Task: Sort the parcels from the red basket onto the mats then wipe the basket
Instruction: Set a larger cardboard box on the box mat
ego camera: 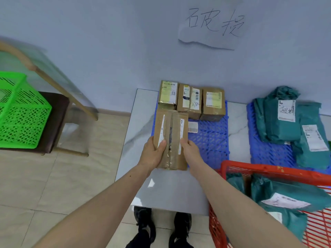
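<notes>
A long brown cardboard parcel (172, 133) lies over the left edge of the left blue mat (211, 138). My left hand (152, 154) grips its near left side and my right hand (190, 151) grips its near right side. Behind it three brown boxes (189, 100) stand in a row on the same mat. Several green bag parcels (286, 126) lie on the right blue mat (265, 151). The red basket (268, 170) sits at the near right and holds more green bag parcels (286, 197).
A loose barcode label (193, 127) lies on the left mat. The grey marble table (143, 122) stands against a wall with a handwritten paper sign (213, 25). A green basket (19, 111) rests on a chair (53, 119) at the left. My shoes (161, 228) show under the table edge.
</notes>
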The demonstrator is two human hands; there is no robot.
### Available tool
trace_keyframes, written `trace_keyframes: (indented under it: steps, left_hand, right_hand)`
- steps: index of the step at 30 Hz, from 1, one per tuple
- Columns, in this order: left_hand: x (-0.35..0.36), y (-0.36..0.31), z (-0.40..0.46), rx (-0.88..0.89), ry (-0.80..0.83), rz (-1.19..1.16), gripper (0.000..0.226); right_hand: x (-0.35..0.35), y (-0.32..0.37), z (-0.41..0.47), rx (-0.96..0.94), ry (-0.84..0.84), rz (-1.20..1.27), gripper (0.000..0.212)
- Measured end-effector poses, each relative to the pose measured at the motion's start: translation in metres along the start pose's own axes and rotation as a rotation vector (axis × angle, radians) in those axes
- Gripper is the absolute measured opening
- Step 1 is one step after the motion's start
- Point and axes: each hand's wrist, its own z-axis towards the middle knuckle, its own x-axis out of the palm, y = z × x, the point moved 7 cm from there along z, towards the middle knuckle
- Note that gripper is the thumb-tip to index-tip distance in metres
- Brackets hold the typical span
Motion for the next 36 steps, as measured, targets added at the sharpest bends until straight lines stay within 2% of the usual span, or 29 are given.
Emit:
trace_keyframes:
  steps: [3, 5, 12, 17, 31, 33, 36]
  left_hand:
    - [-0.008, 0.013, 0.031, 0.007, 0.033, 0.047, 0.040]
    - [-0.010, 0.021, 0.051, 0.013, 0.048, 0.061, 0.044]
    - [-0.002, 0.054, 0.105, -0.081, 0.036, 0.023, 0.053]
    - [0.006, 0.069, 0.127, -0.059, 0.004, 0.068, 0.065]
    - [0.016, 0.071, 0.144, -0.071, 0.024, 0.151, 0.059]
    - [0.016, 0.071, 0.143, -0.091, 0.020, 0.173, 0.059]
    - [0.014, 0.069, 0.138, -0.117, 0.005, 0.182, 0.054]
  right_hand:
    - [0.021, -0.004, 0.023, 0.025, -0.011, -0.006, 0.034]
    - [0.032, -0.006, 0.041, 0.028, -0.022, -0.013, 0.034]
    - [0.051, -0.020, 0.095, 0.086, -0.046, -0.070, 0.056]
    - [0.052, -0.024, 0.117, 0.068, -0.048, -0.063, 0.042]
    - [0.047, -0.031, 0.126, 0.083, -0.039, -0.059, 0.044]
    - [0.045, -0.030, 0.124, 0.075, -0.041, -0.077, 0.050]
    - [0.039, -0.033, 0.120, 0.068, -0.056, -0.094, 0.076]
